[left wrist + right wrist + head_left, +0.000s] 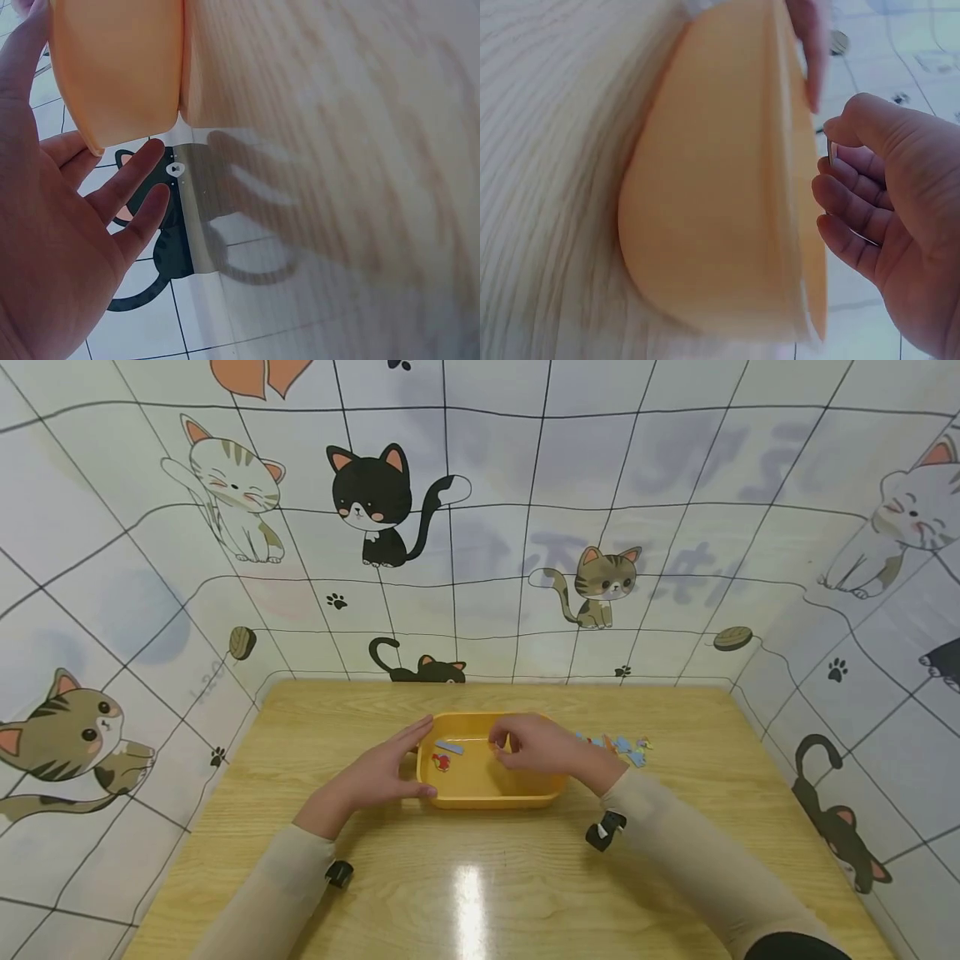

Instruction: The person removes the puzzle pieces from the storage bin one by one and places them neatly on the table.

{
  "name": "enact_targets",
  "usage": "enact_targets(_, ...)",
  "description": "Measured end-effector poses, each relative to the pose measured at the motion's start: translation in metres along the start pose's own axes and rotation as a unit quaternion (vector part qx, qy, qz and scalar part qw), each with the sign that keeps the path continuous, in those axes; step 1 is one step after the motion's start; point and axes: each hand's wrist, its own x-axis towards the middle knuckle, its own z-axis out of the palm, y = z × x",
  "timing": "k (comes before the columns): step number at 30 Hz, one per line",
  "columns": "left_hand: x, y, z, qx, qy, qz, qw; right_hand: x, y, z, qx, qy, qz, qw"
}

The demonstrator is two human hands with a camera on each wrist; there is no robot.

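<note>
In the head view a shallow yellow tray [491,802] sits on the table, with a blue strip [450,747] and a small red piece [441,762] lying inside near its left end. My left hand [382,770] spans that end, thumb at the near corner and fingertips at the far one; the left wrist view shows its other fingers spread beside the tray wall. My right hand [536,745] is over the tray's right half. Between its thumb and forefinger it pinches a small, thin flat piece [830,152], seen edge-on in the right wrist view; its face is hidden.
Several small flat coloured pieces [622,746] lie on the wooden table [405,877] right of the tray, partly behind my right forearm. A white grid-lined backdrop [495,460] with cartoon cats surrounds the table at the back and sides.
</note>
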Motion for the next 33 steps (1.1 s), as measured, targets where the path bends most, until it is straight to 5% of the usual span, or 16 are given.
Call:
enact_targets(14,0.001,-0.002,0.001,-0.001,0.001,0.004,1.0,-0.041,0.012,-0.024,0.036,0.101,0.043,0.9933)
enact_targets(33,0.002,-0.003,0.002,0.002,0.001,-0.009,1.0,-0.088,0.045,-0.04,0.038,0.183,0.075,0.9795)
